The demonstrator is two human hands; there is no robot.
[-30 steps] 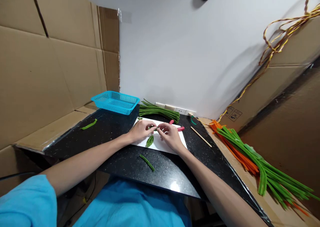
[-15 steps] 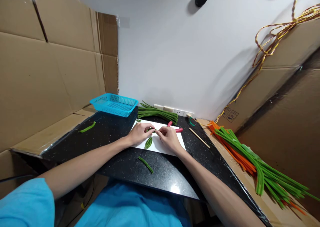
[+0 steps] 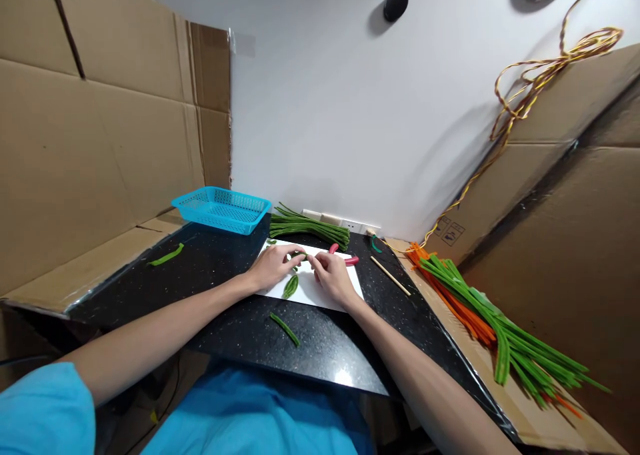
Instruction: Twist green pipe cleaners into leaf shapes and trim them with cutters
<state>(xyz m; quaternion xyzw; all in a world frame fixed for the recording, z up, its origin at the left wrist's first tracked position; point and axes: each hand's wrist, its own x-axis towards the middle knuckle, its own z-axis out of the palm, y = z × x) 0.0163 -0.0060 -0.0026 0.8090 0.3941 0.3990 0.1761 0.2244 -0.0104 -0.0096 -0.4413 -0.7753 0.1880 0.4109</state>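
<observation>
Over a white board [image 3: 320, 295], my left hand [image 3: 274, 267] and my right hand [image 3: 334, 278] meet, fingertips pinched around a small dark green pipe cleaner [image 3: 303, 255]. Fingers cover most of that piece. Just below them lies a leaf shape [image 3: 291, 286] bent from green pipe cleaner. Another small green piece [image 3: 271, 241] rests at the board's far left corner. Red handles [image 3: 352, 261] of a tool stick out beyond my right hand; its other end is hidden. In front of the board, a short green pipe cleaner [image 3: 285, 329] lies on the black tabletop [image 3: 240, 338].
Behind the board lies a bundle of dark green pipe cleaners [image 3: 310, 229], with a blue basket [image 3: 220, 210] to its left. A wooden stick [image 3: 391, 276] lies at right, near green [image 3: 480, 308] and orange strips [image 3: 467, 318] on cardboard. A green strip [image 3: 167, 255] is at left.
The whole view has shifted slightly, so everything sits a little further left. Both hands remain pinched together over the board, with only slight finger movement.
</observation>
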